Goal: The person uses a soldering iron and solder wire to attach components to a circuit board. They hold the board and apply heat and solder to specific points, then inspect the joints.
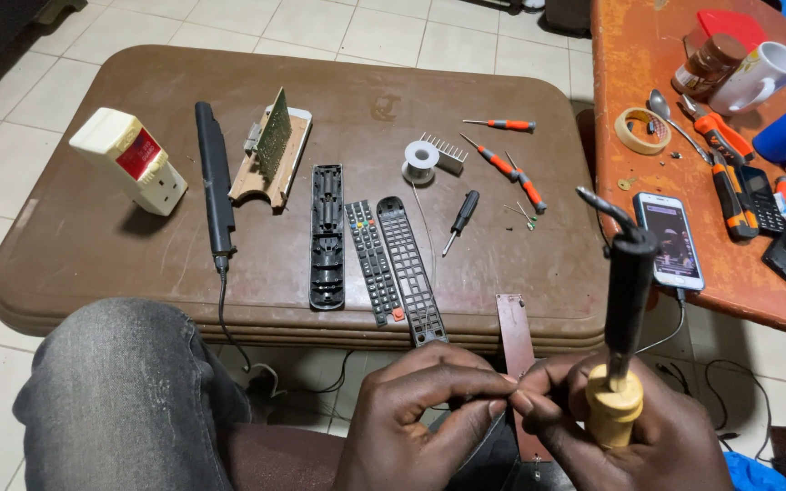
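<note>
Pinching fine solder wire [508, 389] between both hands at six o'clock; right hand [620, 427] also gripping soldering iron [628, 300] upright. Left hand [411, 414] closed on wire. Keeping hot tip clear of fingers advisable; circuit strip [516, 341] lying just beyond.

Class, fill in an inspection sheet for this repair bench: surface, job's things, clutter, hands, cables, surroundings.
Surface: worn brown plastic table.
Job's things: narrow brown circuit board strip; black soldering iron with yellowish wooden handle.
Clutter: opened black remote shells and keypad, solder spool, orange-handled screwdrivers, white adaptor.
Hands: left hand and right hand pinch something small together, with the right also holding the iron.
Cables: thin black lead over table edge.
Surroundings: orange table with smartphone, tiled floor.
</note>
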